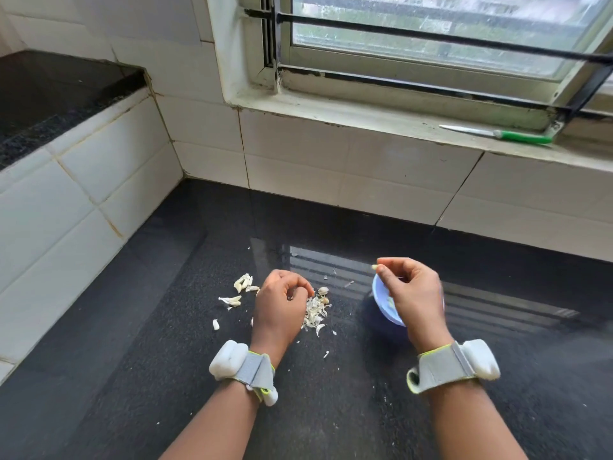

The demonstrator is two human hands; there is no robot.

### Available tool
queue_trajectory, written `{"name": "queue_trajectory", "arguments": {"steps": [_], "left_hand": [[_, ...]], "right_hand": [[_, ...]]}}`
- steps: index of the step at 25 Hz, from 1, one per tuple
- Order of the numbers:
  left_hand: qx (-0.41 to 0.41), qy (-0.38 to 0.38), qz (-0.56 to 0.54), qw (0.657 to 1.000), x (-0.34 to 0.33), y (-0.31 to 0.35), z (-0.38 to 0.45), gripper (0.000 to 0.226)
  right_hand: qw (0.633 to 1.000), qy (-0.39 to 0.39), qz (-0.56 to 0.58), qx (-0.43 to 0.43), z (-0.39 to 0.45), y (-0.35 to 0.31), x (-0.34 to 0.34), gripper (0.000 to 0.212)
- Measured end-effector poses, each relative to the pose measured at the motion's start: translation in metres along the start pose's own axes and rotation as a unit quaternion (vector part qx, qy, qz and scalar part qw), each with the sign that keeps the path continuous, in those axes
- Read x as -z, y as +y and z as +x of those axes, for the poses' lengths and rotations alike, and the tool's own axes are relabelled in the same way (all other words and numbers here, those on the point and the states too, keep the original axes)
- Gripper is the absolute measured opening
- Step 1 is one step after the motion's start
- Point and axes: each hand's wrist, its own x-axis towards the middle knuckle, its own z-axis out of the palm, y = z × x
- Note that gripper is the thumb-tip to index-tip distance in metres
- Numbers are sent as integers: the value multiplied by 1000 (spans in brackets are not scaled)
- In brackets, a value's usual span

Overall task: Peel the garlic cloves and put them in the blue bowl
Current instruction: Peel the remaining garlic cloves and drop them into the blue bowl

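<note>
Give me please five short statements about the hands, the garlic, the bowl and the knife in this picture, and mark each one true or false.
1. The right hand pinches a small garlic clove above the blue bowl. True.
2. The knife lies on the counter beside the peels. False: it lies on the window sill.
3. The left hand is over the pile of garlic peels. True.
4. The knife has a red handle. False: the handle is green.
5. The blue bowl stands left of the peels. False: it stands to their right.
</note>
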Motion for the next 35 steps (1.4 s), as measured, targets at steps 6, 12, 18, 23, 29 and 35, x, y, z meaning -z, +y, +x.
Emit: {"name": "queue_trajectory", "arguments": {"steps": [6,12,18,23,29,35], "left_hand": [[1,-52,96,994,-3,-6,-8,14],[-32,-51,50,997,6,-11,-13,11],[-2,119,-5,993,51,-49,-15,6],[83,129,-23,988,78,-72,-8,5],[93,120,-46,987,105,-77,0,7],[112,124,-90,982,104,-73,9,8]], "right_hand": [[912,-27,-410,-15,3,20,21,13],[904,-3,-420,76,2,6,15,17],[900,-169,-329,230,-19,-42,-79,19],[807,-282,-413,313,-29,-62,-162,30],[723,-262,-511,384,-38,-57,-201,23],[748,-294,-478,355,-46,-59,-209,21]]}}
